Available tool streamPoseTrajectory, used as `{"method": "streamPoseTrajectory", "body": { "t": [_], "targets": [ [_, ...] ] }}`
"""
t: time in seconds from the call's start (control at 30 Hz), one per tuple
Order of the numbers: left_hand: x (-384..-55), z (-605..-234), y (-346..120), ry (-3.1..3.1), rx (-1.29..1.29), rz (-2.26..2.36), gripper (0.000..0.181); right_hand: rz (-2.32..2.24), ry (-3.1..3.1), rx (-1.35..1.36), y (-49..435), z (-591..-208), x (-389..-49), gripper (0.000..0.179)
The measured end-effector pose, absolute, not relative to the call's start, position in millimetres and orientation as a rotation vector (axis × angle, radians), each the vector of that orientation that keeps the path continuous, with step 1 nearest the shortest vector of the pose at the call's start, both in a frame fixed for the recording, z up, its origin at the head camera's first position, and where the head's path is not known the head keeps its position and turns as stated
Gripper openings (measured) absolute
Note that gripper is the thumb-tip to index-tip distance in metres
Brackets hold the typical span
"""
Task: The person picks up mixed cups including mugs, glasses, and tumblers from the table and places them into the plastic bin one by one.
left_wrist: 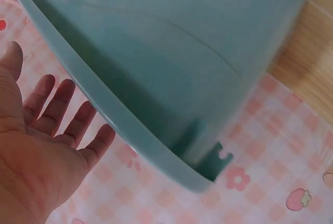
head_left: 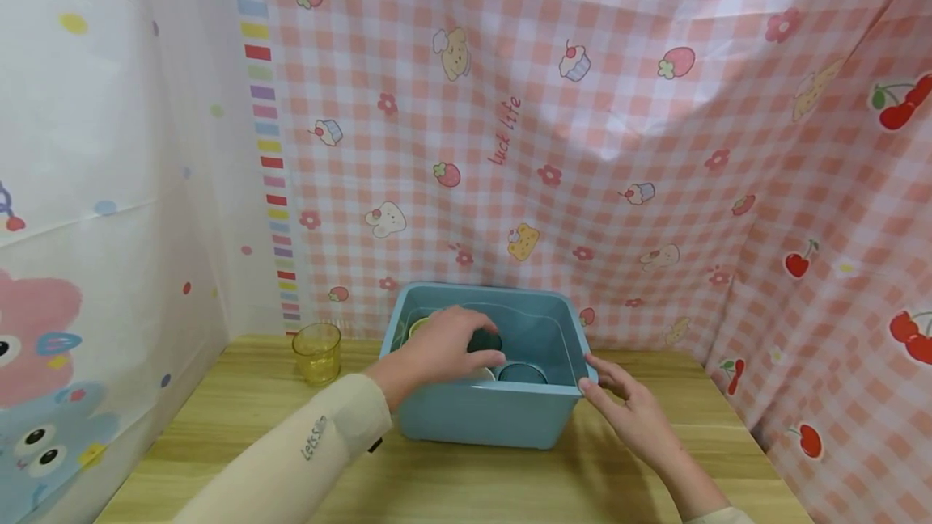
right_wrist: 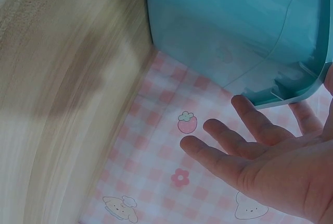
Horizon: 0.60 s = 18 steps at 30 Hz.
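A blue plastic bin (head_left: 488, 417) stands on the table against the patterned cloth. My left hand (head_left: 453, 344) is over the bin's left half in the head view; the left wrist view shows its palm bare and fingers spread by the rim. Inside the bin are a dark teal cup (head_left: 486, 340), a second dark cup (head_left: 523, 374), a white rim (head_left: 482, 375) and a yellow rim (head_left: 417, 326), partly hidden by that hand. My right hand (head_left: 632, 407) touches the bin's right front corner with thumb and fingertips, its fingers mostly straight.
A yellow transparent cup (head_left: 318, 356) stands upright on the wooden table (head_left: 240, 427), left of the bin. Pink checked cloth (head_left: 510, 103) hangs behind and to the right. A white printed cloth (head_left: 109, 144) hangs at the left.
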<state>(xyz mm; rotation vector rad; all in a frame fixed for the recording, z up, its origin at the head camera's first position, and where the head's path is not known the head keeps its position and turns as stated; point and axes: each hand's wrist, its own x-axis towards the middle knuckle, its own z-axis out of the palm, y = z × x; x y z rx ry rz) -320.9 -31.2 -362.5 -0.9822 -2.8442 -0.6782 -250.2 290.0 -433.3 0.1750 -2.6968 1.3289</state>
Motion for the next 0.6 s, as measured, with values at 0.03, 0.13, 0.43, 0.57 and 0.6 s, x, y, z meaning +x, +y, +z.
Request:
{"method": "streamPoseTrajectory", "body": {
  "t": [0.03, 0.13, 0.43, 0.57, 0.6],
  "targets": [
    [-321, -362, -34, -2.842, -0.972, -0.691, 0.047, 1.333, -2.699, 0.171, 290, -433, -250, 0.058],
    [-323, -360, -42, -2.834, -0.934, -0.719, 0.047, 1.338, -2.708, 0.166, 291, -433, -250, 0.058],
    [-328, -358, -66, -2.827, -0.843, -0.773, 0.047, 1.346, -2.696, 0.176, 290, -433, -249, 0.057],
    [-328, -356, -80, -2.839, -0.807, -0.818, 0.047, 1.337, -2.699, 0.172, 289, -432, -249, 0.057],
    [-328, -355, -84, -2.838, -0.803, -0.829, 0.047, 1.335, -2.701, 0.17, 289, -432, -249, 0.057]
  ]
}}
